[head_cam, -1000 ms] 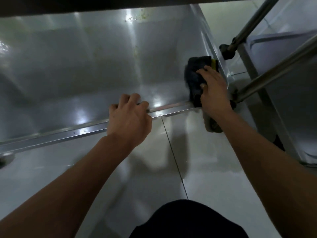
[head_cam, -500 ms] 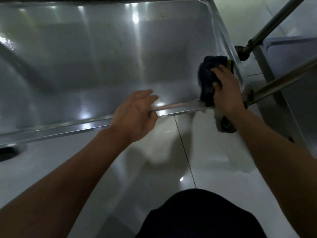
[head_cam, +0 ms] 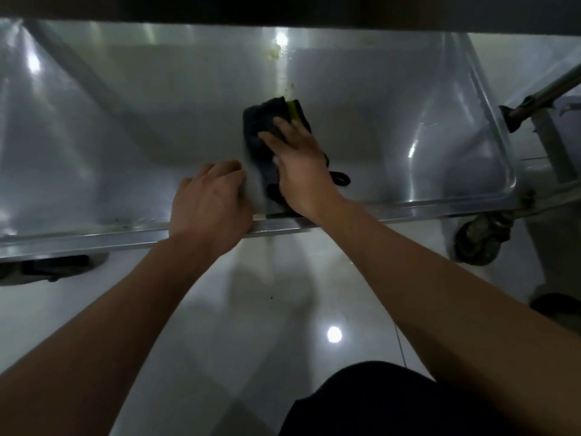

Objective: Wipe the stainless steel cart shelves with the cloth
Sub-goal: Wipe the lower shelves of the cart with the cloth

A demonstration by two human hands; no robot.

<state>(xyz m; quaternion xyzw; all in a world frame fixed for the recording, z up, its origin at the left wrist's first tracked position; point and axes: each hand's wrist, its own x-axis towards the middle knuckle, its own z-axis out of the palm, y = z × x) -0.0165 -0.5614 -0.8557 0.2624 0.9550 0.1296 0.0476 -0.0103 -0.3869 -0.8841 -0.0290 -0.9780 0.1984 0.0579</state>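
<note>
The bottom shelf (head_cam: 393,127) of the stainless steel cart fills the upper part of the head view, shiny with a raised rim. A dark cloth (head_cam: 262,133) with a yellow-green edge lies on the shelf near its front middle. My right hand (head_cam: 301,165) presses flat on the cloth with its fingers spread. My left hand (head_cam: 210,202) rests on the shelf's front rim just left of the cloth, fingers bent over the edge. Yellowish stains (head_cam: 276,51) show on the shelf beyond the cloth.
A caster wheel (head_cam: 478,240) sits under the cart's right front corner. Metal legs and a bar of another stand (head_cam: 547,96) rise at the right. A dark edge of the shelf above runs along the top. Glossy white floor tiles (head_cam: 267,325) lie below.
My right hand slid the cloth from the shelf's right front corner leftward to the middle. My left hand stayed at the front rim, now close beside the cloth.
</note>
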